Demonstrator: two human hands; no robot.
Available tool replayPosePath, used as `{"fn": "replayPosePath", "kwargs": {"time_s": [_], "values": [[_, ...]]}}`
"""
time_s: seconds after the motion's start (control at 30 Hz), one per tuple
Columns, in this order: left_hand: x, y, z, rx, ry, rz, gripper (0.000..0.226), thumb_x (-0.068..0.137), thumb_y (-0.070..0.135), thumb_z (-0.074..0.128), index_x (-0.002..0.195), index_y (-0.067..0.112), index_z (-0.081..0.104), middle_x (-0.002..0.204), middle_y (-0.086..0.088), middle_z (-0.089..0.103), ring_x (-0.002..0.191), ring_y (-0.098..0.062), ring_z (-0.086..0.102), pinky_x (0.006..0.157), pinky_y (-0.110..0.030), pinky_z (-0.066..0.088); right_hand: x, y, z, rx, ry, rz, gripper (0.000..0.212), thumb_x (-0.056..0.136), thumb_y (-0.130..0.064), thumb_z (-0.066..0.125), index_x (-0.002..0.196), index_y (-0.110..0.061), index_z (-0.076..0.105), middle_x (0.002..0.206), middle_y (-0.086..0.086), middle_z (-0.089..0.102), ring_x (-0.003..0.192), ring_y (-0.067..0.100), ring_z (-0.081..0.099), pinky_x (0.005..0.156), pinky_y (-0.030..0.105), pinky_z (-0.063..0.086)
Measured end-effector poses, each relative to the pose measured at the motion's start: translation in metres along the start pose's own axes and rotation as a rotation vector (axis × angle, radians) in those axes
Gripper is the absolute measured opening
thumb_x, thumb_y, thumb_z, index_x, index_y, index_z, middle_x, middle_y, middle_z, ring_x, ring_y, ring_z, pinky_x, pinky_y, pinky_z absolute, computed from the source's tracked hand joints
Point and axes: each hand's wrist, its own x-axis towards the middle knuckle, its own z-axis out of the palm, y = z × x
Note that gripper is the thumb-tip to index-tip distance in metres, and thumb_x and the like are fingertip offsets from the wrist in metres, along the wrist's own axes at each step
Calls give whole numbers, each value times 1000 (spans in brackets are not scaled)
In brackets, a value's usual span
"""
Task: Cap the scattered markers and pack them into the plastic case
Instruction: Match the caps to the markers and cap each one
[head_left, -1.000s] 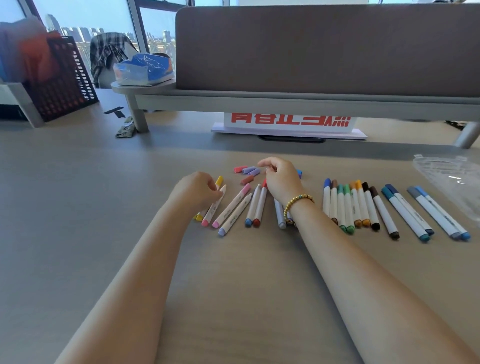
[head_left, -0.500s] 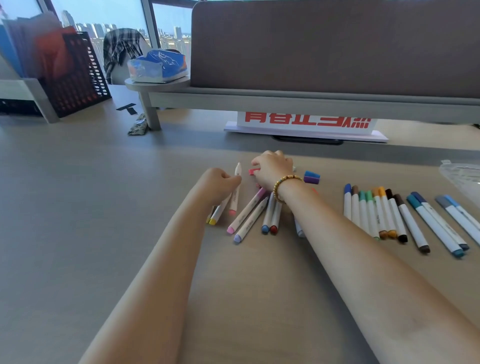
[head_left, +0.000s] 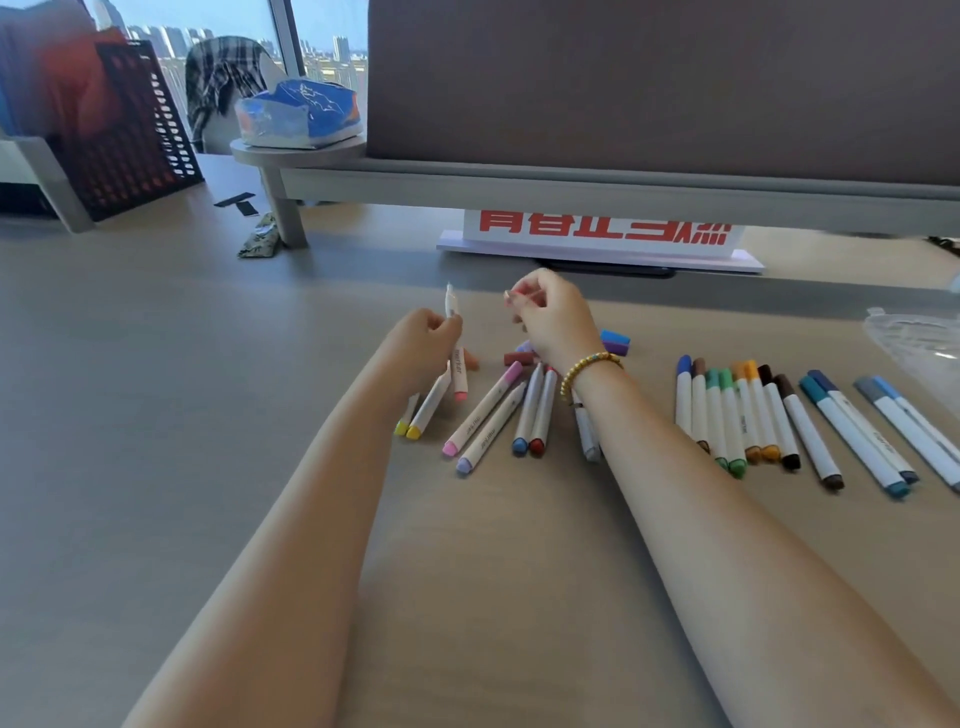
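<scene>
From the head view, the left hand (head_left: 423, 345) gripped a pink-ended marker (head_left: 456, 358) upright, its bare tip pointing up. The right hand (head_left: 556, 317) was raised just beside it, fingers curled, pinching something small and blurred; what it was I cannot tell. Uncapped markers (head_left: 498, 410) lay on the desk (head_left: 156, 415) under the hands, loose caps (head_left: 615, 340) just beyond, capped markers (head_left: 769, 415) in a row to the right. The clear case (head_left: 914, 332) lay at far right.

uncapped marker (head_left: 453, 332) upright, capped markers (head_left: 737, 415) rowed
</scene>
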Motion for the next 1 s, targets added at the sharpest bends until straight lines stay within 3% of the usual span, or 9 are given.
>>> {"fn": "replayPosePath", "kwargs": {"time_s": [0.07, 0.13, 0.27, 0.67, 0.9, 1.0], "values": [[-5, 4, 6, -15, -8, 39, 23, 100, 31, 39, 86, 16, 51, 68, 3, 65, 53, -10, 48, 49, -21, 35, -7, -1, -13, 162, -10, 71, 17, 98, -23, 46, 97, -12, 58, 78, -4, 55, 65, 10, 62, 48, 15, 44], [-10, 5, 11, 5, -22, 85, 26, 99, 31, 41, 94, 13, 58, 68, 4, 62, 57, -8, 51, 49, -19, 37, -11, 2, -23, 269, 1, 165, 25, 99, -24, 43, 105, -6, 59, 71, -7, 50, 50, 3, 51, 47, 16, 38], [-15, 5, 16, -23, -89, 73, 26, 99, 24, 42, 103, 10, 63, 69, 0, 55, 58, -9, 53, 53, -16, 46, -17, 10, -31, 356, 57, 233, 28, 97, -28, 49, 108, -4, 58, 70, -2, 51, 56, 7, 42, 48, 17, 36], [-18, 5, 17, 18, -173, 82, 26, 99, 27, 43, 101, 14, 65, 65, 3, 51, 55, -9, 39, 51, -17, 36, -14, 16, -31, 316, 124, 237, 30, 100, -25, 42, 110, -4, 61, 70, -4, 50, 61, 5, 44, 53, 16, 37], [-20, 6, 18, 37, -198, 71, 26, 99, 28, 43, 100, 14, 64, 68, 0, 49, 57, -11, 38, 51, -18, 34, -17, 12, -28, 314, 56, 194, 30, 99, -24, 44, 113, -3, 60, 72, -2, 53, 56, 3, 49, 47, 12, 39], [-20, 7, 17, 0, -205, 44, 27, 99, 30, 43, 103, 13, 64, 69, 0, 47, 57, -11, 36, 49, -18, 32, -20, 10, -30, 325, 40, 180, 29, 99, -23, 44, 111, -2, 60, 70, -1, 52, 44, -1, 53, 45, 10, 38]]}}
